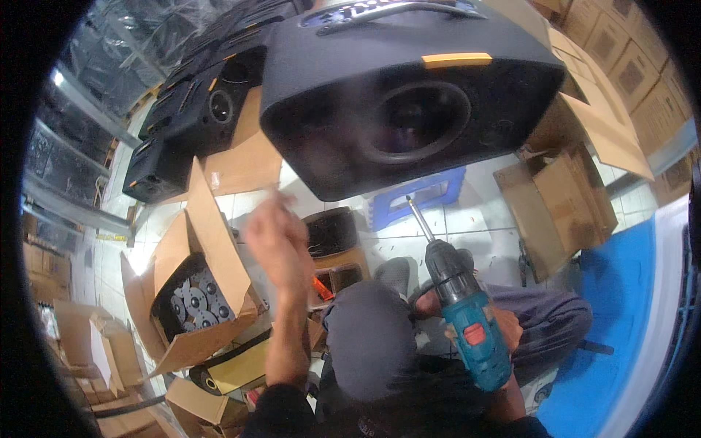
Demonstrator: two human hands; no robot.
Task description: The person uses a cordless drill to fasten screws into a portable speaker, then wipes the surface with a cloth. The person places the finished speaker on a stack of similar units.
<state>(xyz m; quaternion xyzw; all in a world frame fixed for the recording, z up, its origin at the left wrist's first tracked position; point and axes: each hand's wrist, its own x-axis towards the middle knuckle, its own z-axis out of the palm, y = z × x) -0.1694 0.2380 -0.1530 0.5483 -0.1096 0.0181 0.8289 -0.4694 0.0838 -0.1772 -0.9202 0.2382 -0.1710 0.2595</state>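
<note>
- Drill [467, 321] in teal and black sits in the right hand [504, 332], fingers wrapped tight round its grip, low and right of the middle of the scene.
- Its long thin bit [420, 217] slants up and to the left, the tip just below the underside of the big speaker cabinet [409, 95].
- That cabinet is dark grey, with a round opening facing down and an orange strip near its upper edge; it fills the far middle of the view (whether it rests on a surface I cannot tell).
- The left hand [276, 244] is raised near the centre left, blurred, holding nothing that I can see; whether its fingers are spread or curled I cannot tell.
- Left of that hand stands an open cardboard box [212, 241] with round dark speaker drivers [196, 303] packed inside.
- More dark cabinets [197, 109] are stacked at the far left.
- A blue plastic stool [420, 197] stands on the white tiled floor [475, 212] just beyond the bit, and another open carton [562, 204] lies to the right.
</note>
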